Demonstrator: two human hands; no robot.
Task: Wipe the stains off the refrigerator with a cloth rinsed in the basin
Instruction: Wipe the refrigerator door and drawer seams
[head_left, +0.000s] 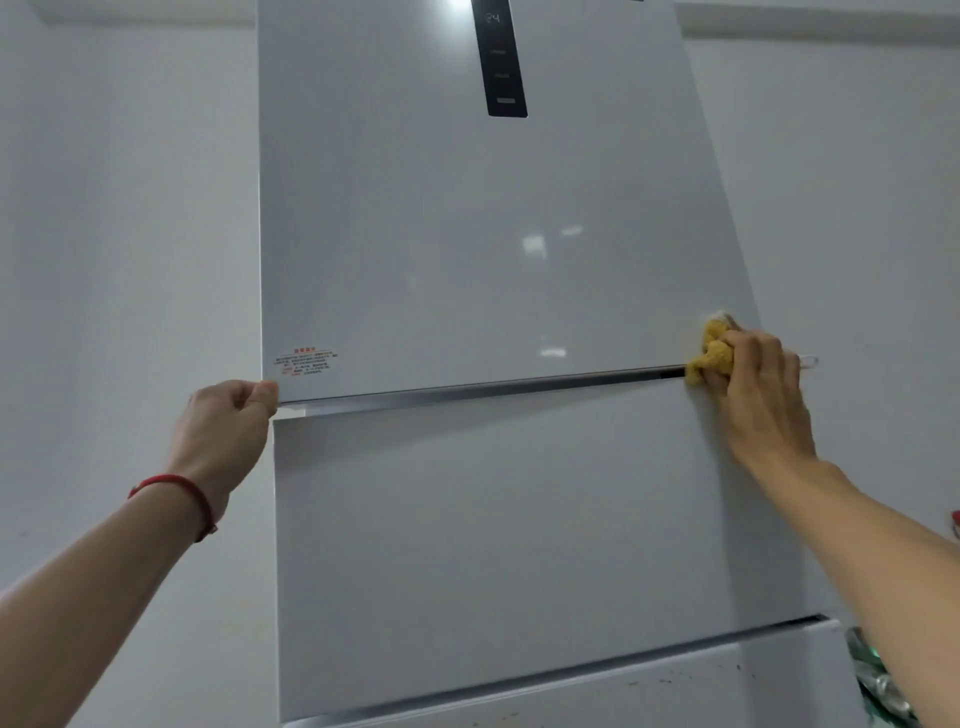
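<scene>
Right hand: fingers curled shut around a bunched yellow cloth. The cloth protrudes to the left of and above the knuckles and is pressed against the refrigerator at the right end of the seam between the upper door and the middle door. The lower tip of the cloth touches the dark gap of that seam. A small pale object shows just right of the knuckles; it cannot be identified.

Left hand: fingers folded into a loose fist, thumb and forefinger tip touching the bottom left corner of the upper door, at the left end of the same seam. Whether the fingers actually pinch the door edge cannot be told. A red cord bracelet sits on the wrist below this hand.

Labels: a small sticker with a red heading and lines of fine print lies just above and to the right of the left fingers; the text is too small to read. A dark vertical control panel stands high above both hands, with faint digits at its top that appear to read "24".

Surface: dark specks mark the bottom door, well below the right hand. White wall lies left of the left hand.
</scene>
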